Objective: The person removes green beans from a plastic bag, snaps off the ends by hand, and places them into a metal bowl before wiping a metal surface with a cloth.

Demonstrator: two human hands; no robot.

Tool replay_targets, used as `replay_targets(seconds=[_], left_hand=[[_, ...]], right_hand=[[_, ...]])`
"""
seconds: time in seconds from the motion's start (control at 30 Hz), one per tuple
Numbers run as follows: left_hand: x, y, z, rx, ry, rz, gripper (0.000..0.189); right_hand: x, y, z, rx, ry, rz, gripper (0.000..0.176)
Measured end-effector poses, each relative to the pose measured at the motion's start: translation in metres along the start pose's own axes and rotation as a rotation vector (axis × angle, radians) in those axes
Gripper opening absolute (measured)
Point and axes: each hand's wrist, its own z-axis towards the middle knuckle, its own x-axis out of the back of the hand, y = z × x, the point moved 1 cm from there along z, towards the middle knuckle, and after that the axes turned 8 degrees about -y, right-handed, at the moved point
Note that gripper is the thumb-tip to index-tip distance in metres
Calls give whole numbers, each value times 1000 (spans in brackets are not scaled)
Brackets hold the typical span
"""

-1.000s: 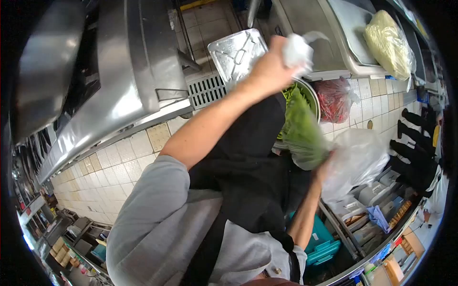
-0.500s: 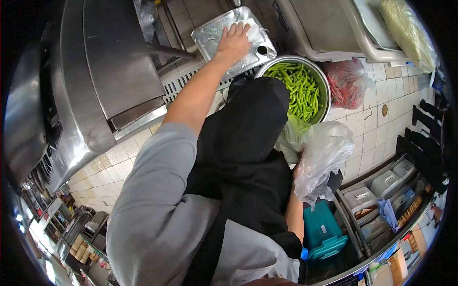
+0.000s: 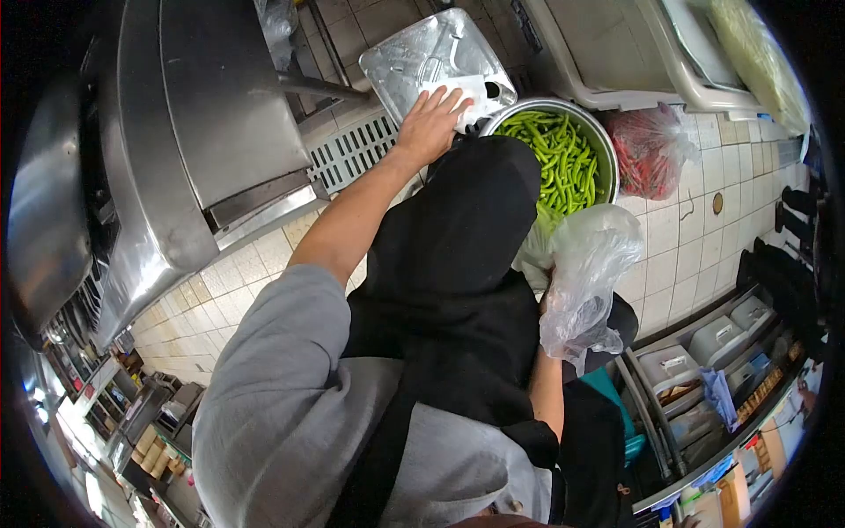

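Note:
My left hand [image 3: 431,123] lies with fingers stretched out on a white cloth or paper [image 3: 459,95]. Beneath that is a shiny, wet-looking square metal stool top or lid [image 3: 400,63] with a dark round hole near one corner. My right hand [image 3: 549,295] is mostly hidden behind a clear plastic bag [image 3: 598,251] that it grips, beside my knee. Pale green contents show through the bag's lower part. Green chili peppers [image 3: 563,163] fill a round metal basin [image 3: 609,154] between the metal piece and the bag.
A bag of red chili peppers [image 3: 650,151] sits on the tiled floor beside the basin. A floor drain grate [image 3: 352,157] and a stainless steel counter [image 3: 224,97] are at left. Grey bins [image 3: 673,370] stand at lower right, and a large pale container [image 3: 607,44] at upper right.
My left hand has slid with the white cloth toward the near edge of the metal surface. My right hand still holds the plastic bag, and the view has shifted slightly.

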Motion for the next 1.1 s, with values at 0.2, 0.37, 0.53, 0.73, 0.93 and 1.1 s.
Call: replay_targets(seconds=[0.2, 0.37, 0.53, 0.73, 0.93, 1.1], left_hand=[[-14, -16, -49, 178, 107, -171, 49], [58, -48, 11, 486, 409, -177, 47], [30, -84, 78, 510, 83, -93, 48], [-2, -47, 10, 462, 248, -151, 48], [-14, -15, -75, 363, 222, -65, 37], [10, -17, -47, 326, 216, -206, 26]], right_hand=[[3, 4, -2, 26, -41, -15, 52], [3, 8, -6, 32, -79, -30, 52], [4, 3, -4, 42, -121, -46, 51], [1, -1, -9, 42, -167, -55, 51], [-10, 15, -10, 59, -248, 214, 51], [-17, 48, -7, 16, -333, 892, 52]])
